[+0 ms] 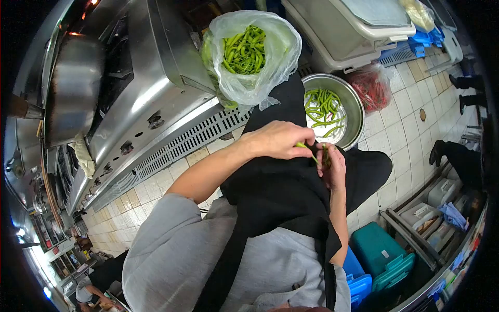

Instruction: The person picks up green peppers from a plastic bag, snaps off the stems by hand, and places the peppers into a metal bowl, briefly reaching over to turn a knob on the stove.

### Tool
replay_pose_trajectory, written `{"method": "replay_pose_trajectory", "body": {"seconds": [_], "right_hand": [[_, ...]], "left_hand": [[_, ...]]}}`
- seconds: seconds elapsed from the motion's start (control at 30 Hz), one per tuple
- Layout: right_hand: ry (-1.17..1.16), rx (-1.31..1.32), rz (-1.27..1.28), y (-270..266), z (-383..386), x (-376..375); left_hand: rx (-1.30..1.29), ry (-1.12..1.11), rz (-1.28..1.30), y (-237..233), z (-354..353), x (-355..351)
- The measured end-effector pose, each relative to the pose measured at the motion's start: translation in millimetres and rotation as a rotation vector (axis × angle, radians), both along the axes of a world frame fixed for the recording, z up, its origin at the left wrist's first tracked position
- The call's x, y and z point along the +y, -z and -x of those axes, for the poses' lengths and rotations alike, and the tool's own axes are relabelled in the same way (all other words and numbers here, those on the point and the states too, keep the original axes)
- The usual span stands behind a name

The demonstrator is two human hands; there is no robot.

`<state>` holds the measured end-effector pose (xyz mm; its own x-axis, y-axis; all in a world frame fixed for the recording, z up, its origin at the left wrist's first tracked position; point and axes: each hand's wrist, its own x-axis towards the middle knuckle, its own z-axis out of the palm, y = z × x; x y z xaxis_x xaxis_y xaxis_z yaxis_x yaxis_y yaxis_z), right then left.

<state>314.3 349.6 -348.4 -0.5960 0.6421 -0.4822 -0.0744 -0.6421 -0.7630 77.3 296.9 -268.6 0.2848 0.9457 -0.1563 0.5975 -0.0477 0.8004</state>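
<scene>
While the left grip (279, 141) pinches a slender bright-green chilli (301, 145), right grip (333, 165) curled beside it, hold unclear.

Steel stove (156, 88) on my L, pale cloth (84, 156) near big pot (75, 88). Teal bin (375, 244) by blue bin (358, 286), my R. Person's legs (461, 162) on tiled floor (400, 135), far R.

Green chili (302, 145) in left hand (282, 139)

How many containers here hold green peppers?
2: the plastic bag by the left knee and the steel pot between the legs. Others may be hidden.
</scene>
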Motion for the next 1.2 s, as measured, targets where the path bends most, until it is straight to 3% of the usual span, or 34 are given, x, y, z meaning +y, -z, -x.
{"method": "replay_pose_trajectory", "body": {"seconds": [0.07, 0.23, 0.33, 0.43, 0.5, 0.6, 0.67, 0.77, 0.87, 1.03, 1.2], "right_hand": [[-0.047, 0.061, 0.004, 1.7, -0.7, 0.6], [-0.201, 0.042, -0.085, 5.2, -4.5, -2.0], [-0.198, -0.004, -0.069, -0.3, -3.0, -1.3], [-0.202, -0.085, -0.114, 2.0, -8.7, -2.0], [-0.150, -0.016, -0.152, 5.2, -14.2, -5.7], [-0.116, -0.132, -0.341, -2.4, -12.9, -8.8], [-0.015, -0.112, -0.156, -13.3, -7.7, -9.7], [0.110, 0.185, -0.044, -4.2, -15.7, -7.2], [0.184, 0.242, -0.041, -0.8, -21.9, -6.8], [-0.104, 0.002, -0.210, -7.0, -13.8, -10.5], [-0.210, 0.009, -0.179, -14.7, -12.2, -4.2]], "left_hand": [[-0.037, 0.053, -0.086, 11.5, -6.4, 3.2], [0.064, 0.087, -0.023, 20.8, -4.3, 24.1], [0.185, 0.102, -0.284, 30.2, -9.8, 27.4], [0.146, 0.114, -0.428, 33.4, -17.7, 22.9], [0.021, 0.194, -0.411, 28.2, -21.0, 18.0], [-0.251, 0.086, -0.336, 48.3, -25.7, 14.9], [-0.422, -0.064, -0.201, 54.6, -36.9, 13.9], [-0.623, -0.191, -0.020, 37.3, -51.2, 16.2], [-0.511, -0.094, -0.151, 26.1, -52.8, 15.4], [-0.297, 0.160, -0.198, 20.5, -21.2, 10.8], [0.010, 0.341, -0.357, 5.4, -20.6, 24.5]]}}
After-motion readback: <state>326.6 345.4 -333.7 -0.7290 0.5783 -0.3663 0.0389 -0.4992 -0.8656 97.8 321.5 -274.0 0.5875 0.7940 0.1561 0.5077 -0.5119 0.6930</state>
